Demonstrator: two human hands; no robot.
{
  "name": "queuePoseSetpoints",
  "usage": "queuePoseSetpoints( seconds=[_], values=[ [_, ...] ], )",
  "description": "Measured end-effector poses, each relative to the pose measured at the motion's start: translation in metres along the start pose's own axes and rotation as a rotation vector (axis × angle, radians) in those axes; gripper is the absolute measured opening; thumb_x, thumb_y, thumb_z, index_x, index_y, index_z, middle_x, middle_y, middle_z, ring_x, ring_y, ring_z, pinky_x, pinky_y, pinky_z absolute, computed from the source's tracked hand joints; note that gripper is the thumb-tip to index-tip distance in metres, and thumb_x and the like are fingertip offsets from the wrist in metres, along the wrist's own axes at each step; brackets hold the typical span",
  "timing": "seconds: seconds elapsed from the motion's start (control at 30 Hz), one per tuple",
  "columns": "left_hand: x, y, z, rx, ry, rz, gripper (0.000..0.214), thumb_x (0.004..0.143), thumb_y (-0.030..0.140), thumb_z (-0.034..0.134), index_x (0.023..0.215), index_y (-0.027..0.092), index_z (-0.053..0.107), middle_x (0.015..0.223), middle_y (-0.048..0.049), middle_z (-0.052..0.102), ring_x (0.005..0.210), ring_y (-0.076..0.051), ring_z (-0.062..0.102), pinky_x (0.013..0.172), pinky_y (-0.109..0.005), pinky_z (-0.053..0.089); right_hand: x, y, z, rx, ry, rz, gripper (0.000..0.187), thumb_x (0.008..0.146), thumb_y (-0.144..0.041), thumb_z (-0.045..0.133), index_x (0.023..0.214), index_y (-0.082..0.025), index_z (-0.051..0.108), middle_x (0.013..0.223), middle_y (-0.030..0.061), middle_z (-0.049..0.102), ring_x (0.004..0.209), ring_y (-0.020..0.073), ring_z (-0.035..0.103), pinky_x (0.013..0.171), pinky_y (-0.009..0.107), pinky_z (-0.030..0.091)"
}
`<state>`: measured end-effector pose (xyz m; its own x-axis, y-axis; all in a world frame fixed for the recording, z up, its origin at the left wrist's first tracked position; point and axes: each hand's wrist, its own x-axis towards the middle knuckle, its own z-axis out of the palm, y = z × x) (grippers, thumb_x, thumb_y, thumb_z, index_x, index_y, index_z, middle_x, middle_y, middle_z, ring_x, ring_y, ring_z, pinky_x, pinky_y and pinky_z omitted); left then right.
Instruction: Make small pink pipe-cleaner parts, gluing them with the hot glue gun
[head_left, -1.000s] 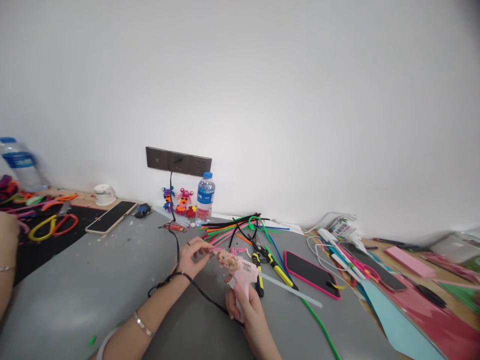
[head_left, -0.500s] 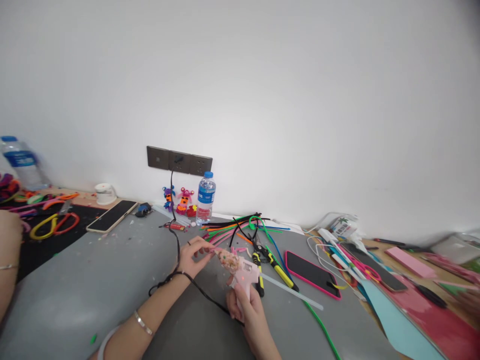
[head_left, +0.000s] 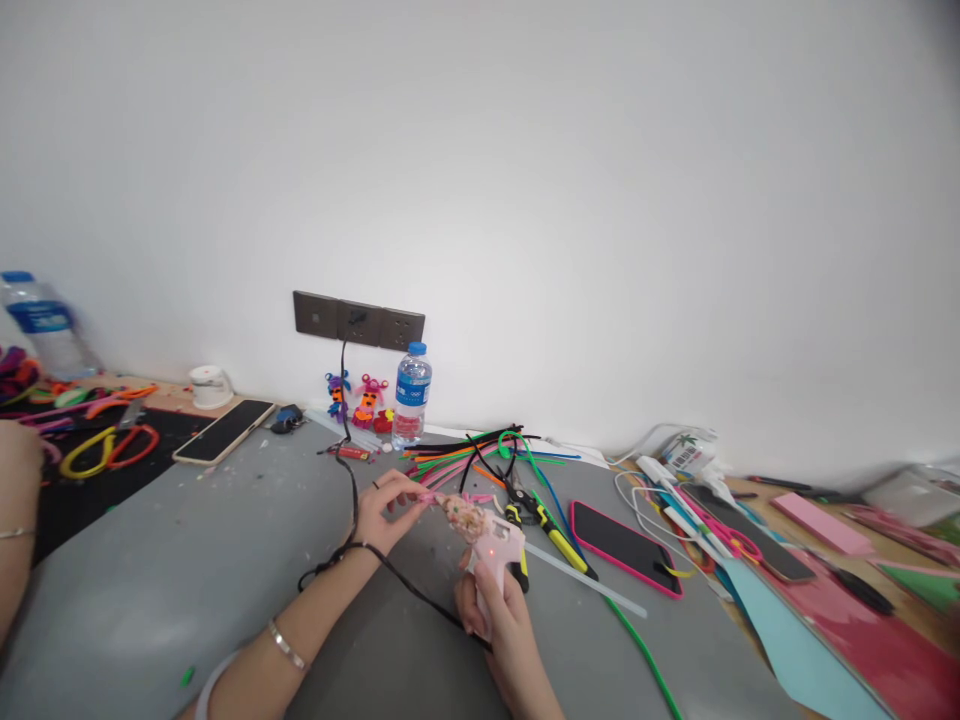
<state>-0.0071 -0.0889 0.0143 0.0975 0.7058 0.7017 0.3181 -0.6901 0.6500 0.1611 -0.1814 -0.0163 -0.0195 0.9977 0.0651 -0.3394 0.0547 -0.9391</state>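
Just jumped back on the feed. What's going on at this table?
The person's right hand holds a pink glue gun, with a translucent glue stick sticking out of its back. The left hand pinches a small pink piece near the nozzle; whether they touch is too small to tell. A black cord crosses the left wrist, and yellow-handled pliers lie beside the gun.

The working set comprises the person's two hands (head_left: 384,515), one pink glue gun (head_left: 501,543) and one translucent glue stick (head_left: 589,579) protruding from its rear. The bench (head_left: 172,590) carries two bottles (head_left: 412,398), two small figures (head_left: 367,403), one pair of pliers (head_left: 556,530), one beige-edged phone (head_left: 224,433) and one pink-edged phone (head_left: 625,548); the overlapping pipe cleaners (head_left: 453,453) are too tangled to count exactly. The wall (head_left: 540,240) carries three outlet panels (head_left: 400,329) in one row.
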Motion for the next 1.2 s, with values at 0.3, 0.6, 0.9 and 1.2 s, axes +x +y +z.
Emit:
queuePoseSetpoints(
  seconds=[0.3,0.6,0.9,1.2],
  values=[
    [0.0006,0.0023,-0.0001,0.013,0.025,0.006,0.011,0.082,0.024,0.066,0.078,0.017,0.074,0.068,-0.002,0.065,0.052,-0.011,0.053,0.045,-0.02,0.04,-0.0005,-0.0026,0.0032,0.001,0.03,0.01,0.048,0.084,-0.065,0.056,0.083,-0.017,0.056,0.039,-0.0112,0.033,0.037,0.0068,0.025,0.042,0.022,0.019],
    [0.002,0.0037,-0.0019,0.006,0.061,0.041,0.008,0.08,0.019,0.067,0.078,0.017,0.075,0.068,-0.0024,0.065,0.052,-0.011,0.053,0.044,-0.02,0.039,0.0004,-0.001,0.0014,0.008,0.021,-0.01,0.048,0.085,-0.064,0.055,0.081,-0.017,0.055,0.039,-0.0112,0.033,0.037,0.0063,0.025,0.042,0.021,0.018],
    [0.0018,0.0022,-0.0016,0.006,0.059,0.01,0.009,0.08,0.021,0.067,0.078,0.018,0.075,0.067,-0.0022,0.065,0.051,-0.011,0.053,0.043,-0.02,0.038,0.0015,-0.0014,0.0025,0.003,0.045,0.002,0.049,0.083,-0.066,0.057,0.082,-0.017,0.056,0.039,-0.0111,0.032,0.036,0.0066,0.025,0.041,0.021,0.019],
    [0.0014,0.0021,-0.0022,-0.006,0.069,0.024,0.01,0.081,0.022,0.066,0.078,0.018,0.075,0.067,-0.0023,0.065,0.052,-0.011,0.053,0.044,-0.019,0.038,0.0017,-0.0024,0.0032,0.005,0.066,0.014,0.048,0.084,-0.065,0.056,0.081,-0.017,0.056,0.039,-0.0108,0.033,0.037,0.0067,0.026,0.042,0.021,0.02]
  ],
)
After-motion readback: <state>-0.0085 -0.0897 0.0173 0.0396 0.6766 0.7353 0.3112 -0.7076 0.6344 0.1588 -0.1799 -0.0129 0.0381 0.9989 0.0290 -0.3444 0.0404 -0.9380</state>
